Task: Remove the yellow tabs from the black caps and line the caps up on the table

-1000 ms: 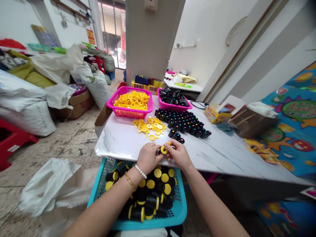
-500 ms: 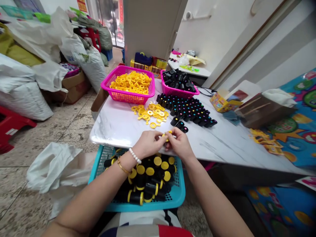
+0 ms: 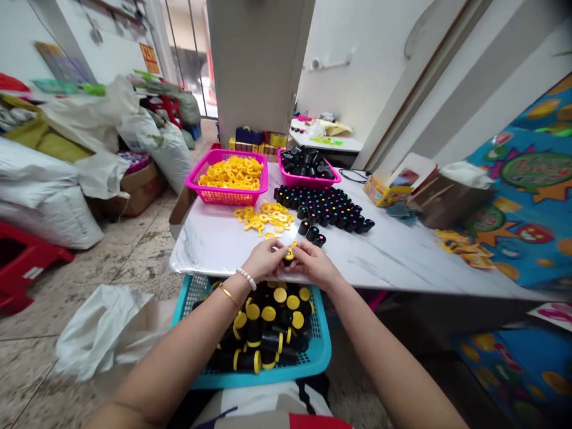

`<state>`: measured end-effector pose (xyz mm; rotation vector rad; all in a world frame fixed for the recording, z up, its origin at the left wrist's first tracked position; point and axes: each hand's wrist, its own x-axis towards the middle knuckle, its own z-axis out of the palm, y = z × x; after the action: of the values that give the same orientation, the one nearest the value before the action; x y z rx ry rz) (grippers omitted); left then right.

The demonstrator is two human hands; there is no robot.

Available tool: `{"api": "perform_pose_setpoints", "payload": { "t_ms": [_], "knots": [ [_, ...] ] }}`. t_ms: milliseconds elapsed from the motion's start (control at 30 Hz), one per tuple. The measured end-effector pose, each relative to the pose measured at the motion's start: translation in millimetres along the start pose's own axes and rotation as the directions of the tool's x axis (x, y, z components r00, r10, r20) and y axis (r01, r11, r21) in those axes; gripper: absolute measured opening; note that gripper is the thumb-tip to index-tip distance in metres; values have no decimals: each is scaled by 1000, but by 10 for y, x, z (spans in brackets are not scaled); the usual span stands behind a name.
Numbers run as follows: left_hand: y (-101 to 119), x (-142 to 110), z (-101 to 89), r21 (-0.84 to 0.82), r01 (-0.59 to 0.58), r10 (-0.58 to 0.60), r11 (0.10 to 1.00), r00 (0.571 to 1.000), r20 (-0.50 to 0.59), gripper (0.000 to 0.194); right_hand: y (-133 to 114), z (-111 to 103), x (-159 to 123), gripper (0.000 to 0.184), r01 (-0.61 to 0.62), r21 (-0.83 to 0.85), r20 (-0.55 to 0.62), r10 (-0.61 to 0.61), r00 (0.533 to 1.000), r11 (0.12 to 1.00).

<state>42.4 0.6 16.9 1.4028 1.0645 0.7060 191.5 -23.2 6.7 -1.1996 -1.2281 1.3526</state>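
Note:
Over the table's front edge, my left hand (image 3: 263, 259) is closed round a small black plastic cylinder, mostly hidden by the fingers. My right hand (image 3: 316, 262) pinches a yellow plastic ring (image 3: 289, 254) with a small tab, which sits against the top of that cylinder. Just beyond the hands are loose yellow rings (image 3: 268, 217) in a flat pile. Many black cylinders with coloured dots (image 3: 328, 208) stand upright in rows to the right of the pile. Below my forearms, a teal basket (image 3: 325, 351) holds black cylinders with yellow ends (image 3: 248, 360).
A pink basket (image 3: 227, 195) of yellow rings and another pink basket (image 3: 308, 180) of black parts stand at the back of the white table (image 3: 379, 262). A small yellow box (image 3: 386, 193) and a brown bag (image 3: 465, 196) are at right. Sacks (image 3: 49, 196) crowd the left floor.
The view has tipped down and back up. Both hands stay together at the table edge; the ring has turned from facing me to lying on top of the cylinder.

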Motion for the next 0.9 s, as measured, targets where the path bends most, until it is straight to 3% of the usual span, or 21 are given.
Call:
{"api": "perform_pose_setpoints", "payload": {
  "t_ms": [200,300,367,467,567,767,900],
  "knots": [
    [-29,59,1,-34,25,-25,999,1000,14,14,-27,-35,-5,30,-47,140,102,33,994,989],
    [-68,-33,-3,-26,-13,14,1000,1000,17,11,-25,16,-27,33,-29,150,42,23,999,988],
    [-109,-128,23,69,-134,136,989,990,-31,8,-7,53,-57,36,5,134,-42,1,999,991],
    [-188,-207,113,369,-328,409,870,897,-168,24,39,69,-87,34,63,131,-140,-45,989,989],
    [-231,-184,188,520,-354,527,778,818,-232,15,42,30,-90,27,67,144,-150,-45,988,987],
    [-221,-162,128,518,-372,520,770,837,-171,15,-80,-91,-43,30,-96,223,-49,109,993,970],
    [-224,-200,126,540,-393,532,745,838,-124,17,-121,-110,-18,27,-162,175,28,160,987,971]
  ]
}}
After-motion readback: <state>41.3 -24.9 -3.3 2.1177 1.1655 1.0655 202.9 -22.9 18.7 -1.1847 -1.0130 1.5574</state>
